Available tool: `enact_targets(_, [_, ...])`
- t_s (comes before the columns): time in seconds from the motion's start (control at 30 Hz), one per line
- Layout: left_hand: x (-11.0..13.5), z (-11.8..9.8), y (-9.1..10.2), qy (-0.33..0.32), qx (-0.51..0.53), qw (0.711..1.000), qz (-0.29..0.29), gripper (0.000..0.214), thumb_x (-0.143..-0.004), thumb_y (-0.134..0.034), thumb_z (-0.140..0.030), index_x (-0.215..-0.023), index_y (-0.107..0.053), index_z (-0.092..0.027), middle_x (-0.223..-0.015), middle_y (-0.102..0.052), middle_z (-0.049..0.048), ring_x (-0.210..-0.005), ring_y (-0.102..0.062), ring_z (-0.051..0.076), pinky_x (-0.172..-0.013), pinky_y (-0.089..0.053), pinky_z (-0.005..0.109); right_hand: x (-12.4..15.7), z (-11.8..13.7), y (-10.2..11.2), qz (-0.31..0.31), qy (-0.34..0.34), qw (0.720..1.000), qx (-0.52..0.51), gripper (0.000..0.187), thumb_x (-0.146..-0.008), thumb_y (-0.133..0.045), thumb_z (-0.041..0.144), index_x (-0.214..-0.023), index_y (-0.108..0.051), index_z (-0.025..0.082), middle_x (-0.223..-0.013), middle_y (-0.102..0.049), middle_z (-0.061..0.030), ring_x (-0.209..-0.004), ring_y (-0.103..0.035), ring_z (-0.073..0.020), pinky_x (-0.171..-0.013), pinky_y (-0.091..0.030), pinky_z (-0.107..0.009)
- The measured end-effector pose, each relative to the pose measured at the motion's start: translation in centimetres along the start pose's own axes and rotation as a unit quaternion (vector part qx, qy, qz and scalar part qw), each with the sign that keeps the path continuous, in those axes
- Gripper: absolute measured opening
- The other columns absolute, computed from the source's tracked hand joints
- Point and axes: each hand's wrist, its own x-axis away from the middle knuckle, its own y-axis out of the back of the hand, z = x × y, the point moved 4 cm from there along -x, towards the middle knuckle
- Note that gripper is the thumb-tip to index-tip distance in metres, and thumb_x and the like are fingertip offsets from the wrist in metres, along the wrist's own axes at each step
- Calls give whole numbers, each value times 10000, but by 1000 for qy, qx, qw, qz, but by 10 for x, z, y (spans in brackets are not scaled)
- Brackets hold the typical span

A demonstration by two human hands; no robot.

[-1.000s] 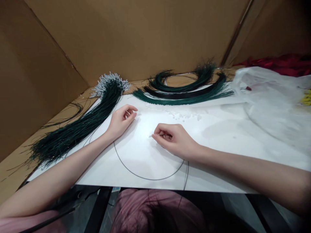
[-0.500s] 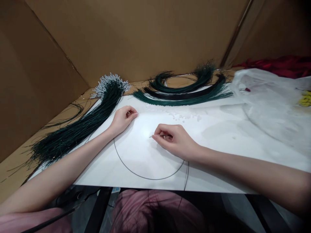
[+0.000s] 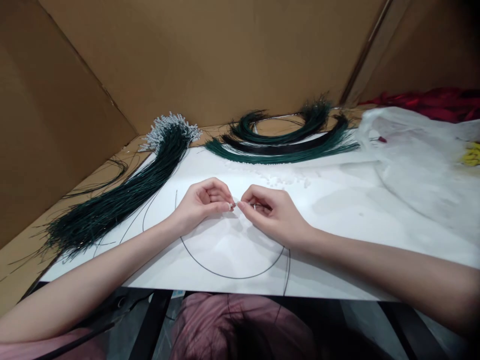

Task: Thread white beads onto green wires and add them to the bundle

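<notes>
My left hand and my right hand meet fingertip to fingertip over the middle of the white sheet. The right hand pinches the end of a thin dark wire, which loops in a wide arc toward me and under both wrists. Thumb and forefinger of the left hand pinch a tiny white bead right at that wire's tip. Loose white beads lie scattered just beyond my hands.
A long bundle of dark green wires with white bead tips lies to the left. Curved green wire bundles lie at the back. A clear plastic bag covers the right. Cardboard walls enclose the table. Pink cloth shows below the sheet's near edge.
My left hand has moved right from beside the green bundle to meet my right hand at the wire's tip. The right hand has barely shifted.
</notes>
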Motion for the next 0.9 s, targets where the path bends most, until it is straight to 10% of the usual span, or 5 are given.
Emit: enact_targets(0.9, [-1,-2,-3,-1,16,1000,3,240,-684,-827,-102,-856,-662,-131,-763,-740,14,-680,-697,92,-693,-565,177,1,-1,-2,4,19,1000,0,118,-860,-583,188,-748,-577,152,-608,-494,44,-525,-367,-58,-517,-304,-208])
